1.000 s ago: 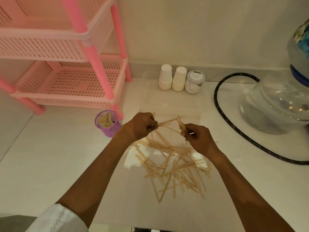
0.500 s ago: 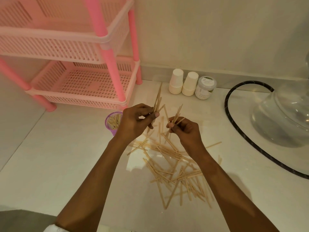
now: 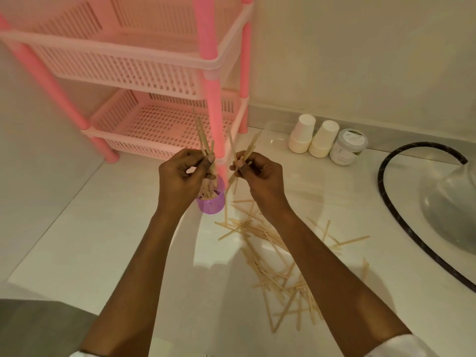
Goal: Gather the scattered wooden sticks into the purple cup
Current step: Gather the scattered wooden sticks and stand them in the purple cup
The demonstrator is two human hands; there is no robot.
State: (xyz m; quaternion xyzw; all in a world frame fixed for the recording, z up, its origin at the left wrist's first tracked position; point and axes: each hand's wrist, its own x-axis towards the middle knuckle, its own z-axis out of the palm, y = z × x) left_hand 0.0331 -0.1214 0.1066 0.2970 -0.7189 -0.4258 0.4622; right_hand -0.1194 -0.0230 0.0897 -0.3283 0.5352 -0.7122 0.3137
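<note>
Two small bundles of wooden sticks (image 3: 206, 143) are being pinched upright, one in the left hand (image 3: 184, 176) directly over the purple cup (image 3: 210, 202), one in the right hand (image 3: 257, 173) just beside it. I'm judging them light, thin, stiff, smooth and apt to splay, so gripping mid-length looks best. Dozens more are lying crisscrossed on the glossy counter (image 3: 90, 240) below the right forearm. The cup, smooth plastic, is already holding several.

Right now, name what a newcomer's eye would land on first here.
Both hands, the left hand and the right hand, each pinching wooden sticks above the purple cup at centre. Behind stands a pink rack; a loose stick pile sprawls nearer the viewer.
</note>
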